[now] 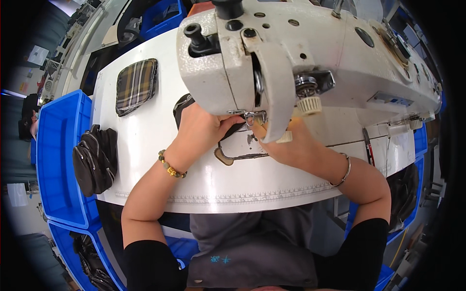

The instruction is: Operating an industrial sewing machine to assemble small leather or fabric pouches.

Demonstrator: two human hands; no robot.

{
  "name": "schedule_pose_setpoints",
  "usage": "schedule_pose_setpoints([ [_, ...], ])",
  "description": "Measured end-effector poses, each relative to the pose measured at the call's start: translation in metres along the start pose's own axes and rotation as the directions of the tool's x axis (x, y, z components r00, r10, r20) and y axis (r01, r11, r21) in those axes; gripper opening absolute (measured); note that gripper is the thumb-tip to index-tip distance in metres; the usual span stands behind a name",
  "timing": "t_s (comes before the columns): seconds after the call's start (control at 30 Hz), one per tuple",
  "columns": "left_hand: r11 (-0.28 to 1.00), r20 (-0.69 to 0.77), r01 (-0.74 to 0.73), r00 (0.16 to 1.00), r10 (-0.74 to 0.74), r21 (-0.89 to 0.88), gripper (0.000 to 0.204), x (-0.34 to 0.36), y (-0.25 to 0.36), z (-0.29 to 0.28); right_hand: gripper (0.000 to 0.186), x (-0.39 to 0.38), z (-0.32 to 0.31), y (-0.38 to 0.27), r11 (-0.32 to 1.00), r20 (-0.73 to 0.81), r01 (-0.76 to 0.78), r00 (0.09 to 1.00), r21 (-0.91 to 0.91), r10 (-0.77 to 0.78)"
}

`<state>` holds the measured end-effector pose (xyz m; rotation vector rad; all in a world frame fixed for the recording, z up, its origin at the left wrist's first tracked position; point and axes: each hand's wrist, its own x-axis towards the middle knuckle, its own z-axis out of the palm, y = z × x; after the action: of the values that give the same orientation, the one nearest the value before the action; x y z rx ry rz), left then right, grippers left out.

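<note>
A white sewing machine (pixel 208 72) stands over the table, its presser foot (pixel 256 118) low above the bed. My left hand (pixel 201 127) is closed on a black fabric piece (pixel 232 131), thumb and fingertips pinched together just left of the presser foot. More of the same dark fabric shows behind that hand. My right hand (pixel 291 144) is on the other side of the foot with its fingers bent in toward the needle area. The machine's white guard covers part of those fingers, and whatever they pinch cannot be made out.
A plaid padded piece (pixel 137 86) lies at the back left of the white tabletop (pixel 155 145). Small black zippered bags (pixel 95 161) rest at its left edge, by a blue bin (pixel 63 165). Right of the machine bed lies a red-and-black slim tool (pixel 368 148). A printed ruler (pixel 242 198) runs along the front.
</note>
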<state>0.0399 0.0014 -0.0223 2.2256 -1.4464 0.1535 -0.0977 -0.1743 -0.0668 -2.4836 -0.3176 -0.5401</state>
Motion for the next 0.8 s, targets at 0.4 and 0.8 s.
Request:
schedule_pose_setpoints([
  [0.4,0.997,-0.038,-0.025,0.999,0.028,0.071,0.02,0.005,0.008,-0.004,0.023,0.0,-0.007,-0.008,0.927,0.007,0.166,0.985,-0.337,-0.174],
  [0.8,0.993,-0.004,-0.074,0.997,0.075,0.096,0.02,0.007,0.014,-0.003,0.027,-0.001,-0.015,-0.013,0.903,0.201,0.268,0.957,-0.335,-0.21],
])
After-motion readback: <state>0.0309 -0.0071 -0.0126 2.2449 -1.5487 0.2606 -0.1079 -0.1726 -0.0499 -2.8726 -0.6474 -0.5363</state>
